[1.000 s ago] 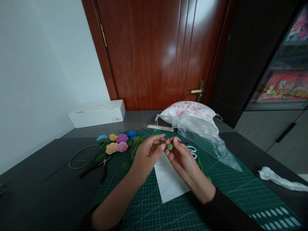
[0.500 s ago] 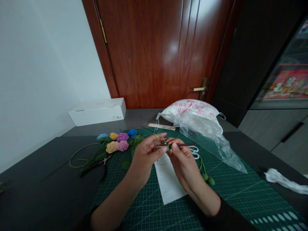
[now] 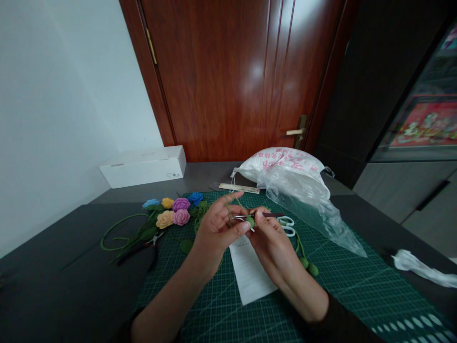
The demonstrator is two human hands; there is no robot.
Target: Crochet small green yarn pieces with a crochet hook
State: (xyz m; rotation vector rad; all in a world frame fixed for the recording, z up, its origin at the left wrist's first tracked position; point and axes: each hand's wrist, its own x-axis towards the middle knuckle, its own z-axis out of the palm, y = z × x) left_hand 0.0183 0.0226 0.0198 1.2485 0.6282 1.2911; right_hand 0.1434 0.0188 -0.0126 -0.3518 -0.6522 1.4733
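My right hand [image 3: 269, 231] grips a crochet hook [image 3: 272, 215] with a dark handle, its metal tip pointing left. Pinched by my left hand [image 3: 219, 224] is a small green crochet piece [image 3: 251, 222], with the hook's shaft beside it. Green yarn [image 3: 228, 208] runs over the raised left index finger. A short white bit shows just under the piece; I cannot tell what it is. Below the hands lies a sheet of paper [image 3: 250, 271] with writing. White-handled scissors [image 3: 287, 225] rest right of my right hand, partly hidden.
On the left lie crochet flowers [image 3: 181, 217] with green stems and pliers [image 3: 153, 240]. A green cutting mat [image 3: 200, 290] covers the table's middle. Behind stand a white box [image 3: 146, 169] and a stuffed plastic bag [image 3: 289, 166]. Green buds [image 3: 312, 269] lie at right.
The hook has shifted slightly and its metal tip shows more clearly. My left index finger has lifted a little, and more of the green piece is visible.
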